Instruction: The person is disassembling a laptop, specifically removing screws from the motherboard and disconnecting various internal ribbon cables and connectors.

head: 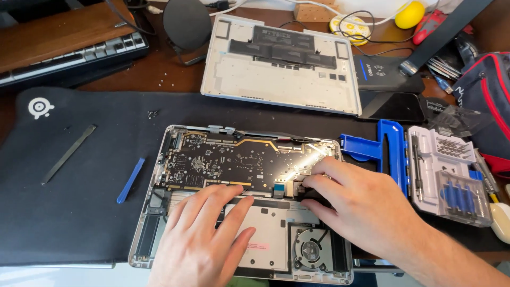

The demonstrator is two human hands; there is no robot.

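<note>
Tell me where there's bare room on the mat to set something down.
Free: the mat left of the open laptop, below the blue pry tool and metal spudger. Crowded: right side, around the screwdriver kit and right hand.

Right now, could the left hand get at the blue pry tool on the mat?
Probably yes. The left hand rests flat on the open laptop, holding nothing, and the blue pry tool lies just to its left on the black mat, with nothing lying between them.
</note>
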